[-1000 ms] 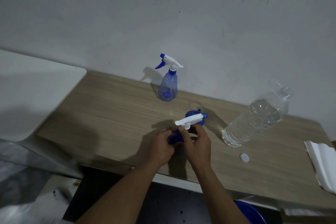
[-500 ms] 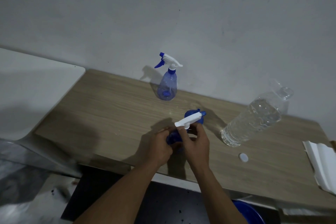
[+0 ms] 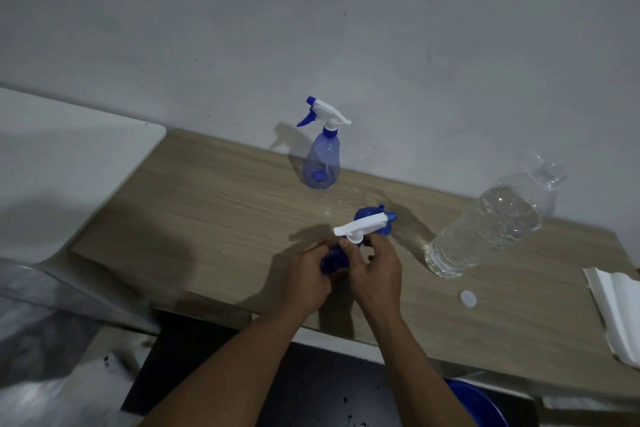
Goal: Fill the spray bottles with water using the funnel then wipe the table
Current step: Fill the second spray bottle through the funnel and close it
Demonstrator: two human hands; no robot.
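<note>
Grey wall ahead, a pale wood worktop [image 3: 207,218] under me, dim light all round. One spray bottle [image 3: 322,163] stands upright at the far edge, close to the wall, head on.

The other one, the near spray bottle [image 3: 332,260], is in my hands at the middle of the worktop. My left hand [image 3: 306,279] wraps the blue body, a full grip round it. My right hand [image 3: 377,274] pinches the white collar under the trigger head [image 3: 360,226], a narrow grip with thumb and fingertips. The head points right.

This is the twist at the neck. Whether the head is going on or coming off, I cannot tell.

To do it well, I judge the left grip should hold the body firm but not squeeze it, since thin plastic gives and could spurt water. The right turns at the collar, not at the trigger, so the head stays straight on the thread. Short turns, then regrip.

Just behind the head sits a blue shape I take to be the funnel [image 3: 367,213], close enough to knock. Right of me the open water bottle [image 3: 485,232] stands uncapped, so my elbow must stay clear. Its cap [image 3: 467,298] lies near it, and the white cloth [image 3: 620,315] waits at the right edge for wiping.
</note>
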